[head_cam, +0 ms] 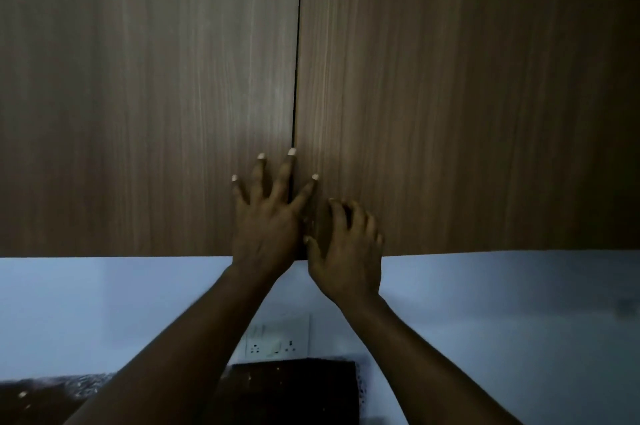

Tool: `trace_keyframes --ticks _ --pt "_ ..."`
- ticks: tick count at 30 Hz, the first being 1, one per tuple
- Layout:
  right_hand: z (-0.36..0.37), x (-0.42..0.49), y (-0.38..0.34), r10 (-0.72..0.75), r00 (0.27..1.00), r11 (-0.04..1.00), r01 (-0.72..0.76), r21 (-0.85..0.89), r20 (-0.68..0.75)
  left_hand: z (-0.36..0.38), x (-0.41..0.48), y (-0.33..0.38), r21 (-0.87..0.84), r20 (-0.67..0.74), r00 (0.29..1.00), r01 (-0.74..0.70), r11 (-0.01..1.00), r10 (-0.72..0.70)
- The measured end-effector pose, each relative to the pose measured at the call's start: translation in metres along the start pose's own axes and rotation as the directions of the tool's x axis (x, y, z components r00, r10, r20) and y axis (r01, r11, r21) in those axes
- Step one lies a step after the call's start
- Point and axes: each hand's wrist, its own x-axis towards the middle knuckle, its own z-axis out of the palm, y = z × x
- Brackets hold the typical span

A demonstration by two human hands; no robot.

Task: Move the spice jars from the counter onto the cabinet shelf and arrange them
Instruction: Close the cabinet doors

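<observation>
Left hand [266,227] lay splayed flat on closed brown wood-grain cabinet doors [138,95]; right hand [346,251] curled beside it, grip unclear; pale wall [104,303] below.

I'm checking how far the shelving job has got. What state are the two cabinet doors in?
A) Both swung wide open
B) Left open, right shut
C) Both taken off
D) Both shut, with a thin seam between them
D: the left door and right door lie flush, with only a thin dark seam between them, and the left hand and right hand are at its lower end.
</observation>
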Motion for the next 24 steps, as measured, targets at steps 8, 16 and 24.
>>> trace_keyframes --ticks 8,16,24 --pt "0.023 0.003 0.017 -0.037 0.996 0.999 0.038 -0.02 0.084 0.033 0.003 -0.003 0.087 0.007 0.997 0.071 0.994 -0.072" --pt "0.04 -0.005 0.031 -0.109 0.993 0.993 0.111 -0.034 0.048 0.034 0.001 -0.001 0.085 0.028 0.996 0.085 0.993 -0.088" --pt "0.038 -0.01 0.038 -0.159 0.983 0.985 0.164 -0.053 0.094 0.038 -0.037 0.016 0.117 0.146 0.975 0.152 0.981 -0.169"
